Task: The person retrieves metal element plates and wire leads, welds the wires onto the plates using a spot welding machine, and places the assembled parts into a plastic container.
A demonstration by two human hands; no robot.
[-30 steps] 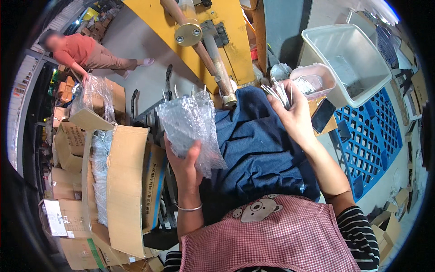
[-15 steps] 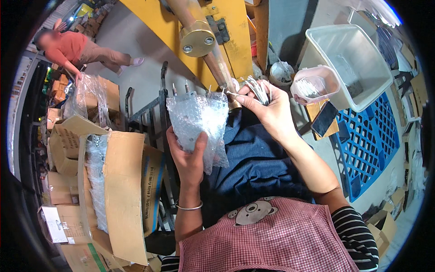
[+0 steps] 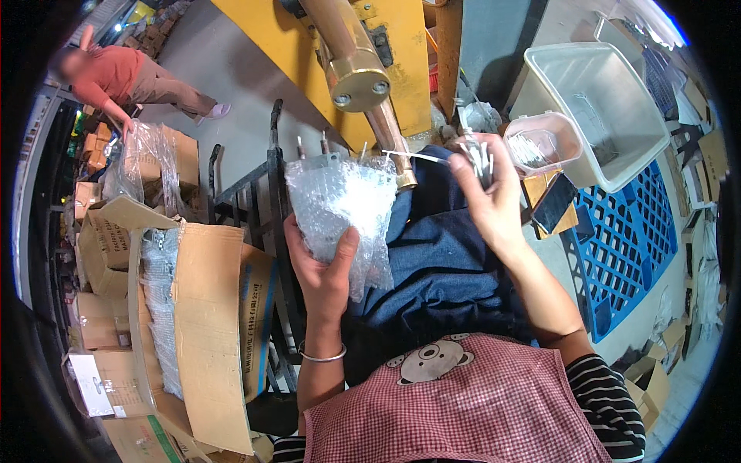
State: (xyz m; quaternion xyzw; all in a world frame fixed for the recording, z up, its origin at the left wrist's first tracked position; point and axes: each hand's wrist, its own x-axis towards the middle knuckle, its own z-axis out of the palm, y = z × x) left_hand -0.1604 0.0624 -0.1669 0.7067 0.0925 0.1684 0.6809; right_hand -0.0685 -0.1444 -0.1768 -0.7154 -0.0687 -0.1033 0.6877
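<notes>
My left hand (image 3: 323,258) is closed around a bubble-wrap packet (image 3: 340,204), thumb across its front. Several metal pins (image 3: 325,142) stick up from the packet's top edge; the rest of what it holds is blurred by the plastic and glare. To the right, my right hand (image 3: 486,181) is closed on a bunch of thin white sticks (image 3: 477,158), its fingers partly smeared by motion. A single long white stick (image 3: 421,157) reaches from beside those fingers to the pins at the packet's right top corner. I cannot tell what its tip touches.
A yellow machine with a brass-coloured rod (image 3: 359,85) stands ahead. On the right are a small tub (image 3: 567,135) of white sticks, a large bin (image 3: 532,85), a phone (image 3: 554,202) and a blue pallet (image 3: 625,255). An open carton (image 3: 208,332) fills the left; a person (image 3: 116,77) stands beyond.
My right hand has drawn away to the right and down from the packet's pins, so a white stick now spans the gap. My left hand has hardly moved with the packet.
</notes>
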